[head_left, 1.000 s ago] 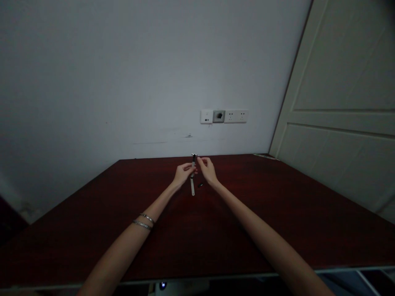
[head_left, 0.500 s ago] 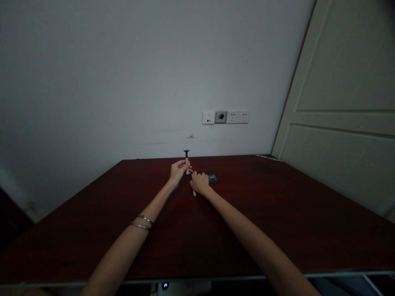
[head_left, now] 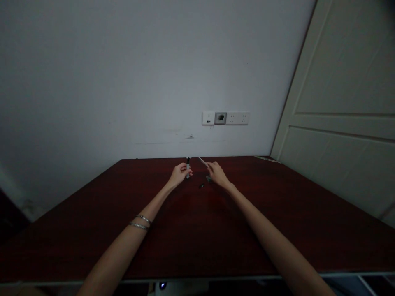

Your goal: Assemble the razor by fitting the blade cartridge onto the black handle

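Both hands sit mid-frame, just above centre, lifted off the dark red-brown wooden table (head_left: pixel 197 230)

Left hand (head_left: pixel 179 174): fingers curled together and clamped on a slim white stick with a black top (head_left: pixel 187 166). The stick is upright, black end up, white end pinched low near the fingertips; looks like it's held that way to leave the top free to work on. Exact kind of tool too small to tell

Right hand (head_left: pixel 218 173): thumb and forefinger pinched on a thin pale flat strip (head_left: pixel 203 161) that pokes up-left towards the stick's top. The two are near but apart, a clear gap between them. The angle suggests the strip is being lined up with the stick's head, my read only

On the table below and between the hands: a small black loose piece (head_left: pixel 201 186), untouched. Just right of it, partly under the right hand, a small greenish flat item (head_left: pixel 209 179); can't tell what it is

Two silver bangles (head_left: pixel 142 222) on the left forearm, lower left of centre

Behind: grey-white wall, a row of white wall sockets with one grey plate (head_left: pixel 225 118) above the hands, pale panelled door (head_left: pixel 345 111) on the right edge
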The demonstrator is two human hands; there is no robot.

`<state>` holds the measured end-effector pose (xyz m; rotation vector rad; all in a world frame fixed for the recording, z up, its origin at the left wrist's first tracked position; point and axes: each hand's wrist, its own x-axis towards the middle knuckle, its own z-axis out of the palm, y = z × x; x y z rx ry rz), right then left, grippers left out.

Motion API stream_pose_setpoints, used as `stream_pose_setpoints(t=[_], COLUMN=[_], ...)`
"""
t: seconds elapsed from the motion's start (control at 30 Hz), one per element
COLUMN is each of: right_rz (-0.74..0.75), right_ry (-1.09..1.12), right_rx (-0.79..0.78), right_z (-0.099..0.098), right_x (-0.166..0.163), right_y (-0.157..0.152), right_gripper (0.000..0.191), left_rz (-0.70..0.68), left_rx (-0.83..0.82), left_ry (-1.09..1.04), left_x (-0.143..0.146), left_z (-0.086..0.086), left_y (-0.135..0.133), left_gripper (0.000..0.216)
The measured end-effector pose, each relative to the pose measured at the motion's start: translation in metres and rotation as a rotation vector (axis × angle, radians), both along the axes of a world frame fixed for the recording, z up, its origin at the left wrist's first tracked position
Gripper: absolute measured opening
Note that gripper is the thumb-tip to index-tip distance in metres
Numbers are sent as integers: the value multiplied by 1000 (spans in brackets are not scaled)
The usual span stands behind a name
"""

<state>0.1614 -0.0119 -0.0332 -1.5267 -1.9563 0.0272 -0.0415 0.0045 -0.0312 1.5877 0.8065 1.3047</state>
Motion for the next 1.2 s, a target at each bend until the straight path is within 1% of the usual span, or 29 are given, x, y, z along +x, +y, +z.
stream_pose_setpoints(t=[0.1,0.17,0.23,0.3,0.4,0.47,0.6,0.7,0.77,0.87,1.0,1.1,1.2], right_rz=[183,246,271,303,353,360,331,309,325,331,284,274,285], right_ry=[122,180,224,237,185,154,138,149,143,117,135,149,103], right_rx=[145,213,254,267,259,248,213,238,250,230,233,261,280], right_z=[4,9,16,24,30,30,26,26,27,26,24,24,23], right_x=[34,44,42,33,18,16,27,28,24,24,32,26,22], right_y=[-6,-12,-20,-28,-38,-39,-36,-36,-37,-36,-33,-34,-36], right_gripper=[35,35,35,35,35,34,33,33,33,33,32,32,31], left_rz=[-27,-30,-19,-20,-38,-45,-42,-34,-42,-55,-32,-38,-55], left_rx=[40,82,122,155,194,208,197,192,193,182,189,197,194], left_ry=[88,142,185,213,230,222,215,212,213,197,152,172,194], left_x=[1,2,4,6,8,8,7,7,9,11,10,11,12], left_z=[-8,-11,-13,-14,-15,-16,-17,-19,-19,-15,-10,-10,-11], left_y=[0,-1,-3,-5,-7,-8,-7,-6,-7,-10,-13,-13,-13], left_gripper=[23,23,21,20,20,19,19,19,21,23,20,20,23])
